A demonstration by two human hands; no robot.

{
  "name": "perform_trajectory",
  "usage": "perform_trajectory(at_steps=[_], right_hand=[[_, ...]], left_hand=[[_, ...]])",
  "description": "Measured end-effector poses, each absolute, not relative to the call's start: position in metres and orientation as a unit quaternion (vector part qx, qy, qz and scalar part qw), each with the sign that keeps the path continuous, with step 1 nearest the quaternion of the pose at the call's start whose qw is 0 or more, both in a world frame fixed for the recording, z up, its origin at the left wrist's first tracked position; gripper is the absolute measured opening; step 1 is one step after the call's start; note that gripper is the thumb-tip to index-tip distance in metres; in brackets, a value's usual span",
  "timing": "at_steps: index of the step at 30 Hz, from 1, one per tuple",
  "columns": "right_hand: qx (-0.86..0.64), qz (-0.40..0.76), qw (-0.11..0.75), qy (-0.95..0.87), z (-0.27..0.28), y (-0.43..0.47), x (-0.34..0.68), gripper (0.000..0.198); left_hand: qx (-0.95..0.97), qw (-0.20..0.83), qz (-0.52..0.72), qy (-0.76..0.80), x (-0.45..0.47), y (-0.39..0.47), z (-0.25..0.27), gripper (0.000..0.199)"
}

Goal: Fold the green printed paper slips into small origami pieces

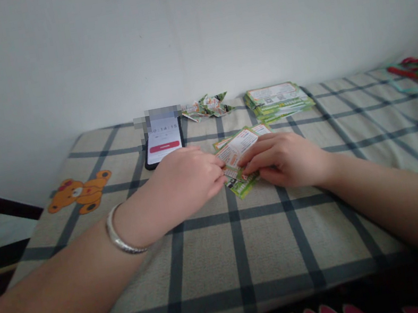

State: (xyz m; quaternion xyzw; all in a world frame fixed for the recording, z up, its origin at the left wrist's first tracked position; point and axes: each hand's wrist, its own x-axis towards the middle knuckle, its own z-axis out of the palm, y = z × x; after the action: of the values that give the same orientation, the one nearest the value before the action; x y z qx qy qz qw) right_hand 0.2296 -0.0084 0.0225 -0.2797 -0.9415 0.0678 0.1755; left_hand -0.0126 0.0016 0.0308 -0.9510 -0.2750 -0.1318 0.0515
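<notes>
Palm down, the left hand [198, 172] curls its fingers together against the printed cards [237, 144], which lie between both hands. The right hand [285, 159] arches inward from the opposite side, its fingertips on them. Whether either hand pinches a card cannot be told.

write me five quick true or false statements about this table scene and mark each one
1. The left hand and right hand are both at the green-edged cards. True.
2. The bracelet is on the right wrist. False: it is on the left wrist.
3. The folded paper pieces lie between the phone and the card stack. True.
4. The tablecloth is plain. False: it has dark crossing stripes.
5. An orange bear figure shows left of the phone. True.
</notes>
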Motion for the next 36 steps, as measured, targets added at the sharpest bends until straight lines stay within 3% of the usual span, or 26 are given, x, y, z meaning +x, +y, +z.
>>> perform_trajectory(at_steps=[3, 14, 24, 30, 36], right_hand=[[-0.307, 0.036, 0.180, -0.934, 0.018, -0.007, 0.225, 0.034], [-0.304, -0.084, 0.167, -0.934, 0.008, -0.004, 0.212, 0.036], [-0.282, -0.007, 0.171, -0.944, 0.016, -0.003, 0.227, 0.030], [-0.303, -0.031, 0.175, -0.936, 0.016, -0.003, 0.234, 0.036], [-0.271, -0.019, 0.160, -0.949, 0.017, -0.003, 0.235, 0.021]], left_hand=[[-0.962, 0.084, -0.064, -0.253, -0.012, 0.003, 0.034, 0.029], [-0.962, 0.065, -0.073, -0.257, -0.011, 0.004, 0.034, 0.027], [-0.954, 0.079, -0.093, -0.273, -0.011, 0.005, 0.023, 0.023], [-0.950, 0.120, -0.115, -0.262, -0.010, 0.004, 0.017, 0.026], [-0.952, 0.115, -0.122, -0.257, -0.012, 0.004, 0.018, 0.026]])
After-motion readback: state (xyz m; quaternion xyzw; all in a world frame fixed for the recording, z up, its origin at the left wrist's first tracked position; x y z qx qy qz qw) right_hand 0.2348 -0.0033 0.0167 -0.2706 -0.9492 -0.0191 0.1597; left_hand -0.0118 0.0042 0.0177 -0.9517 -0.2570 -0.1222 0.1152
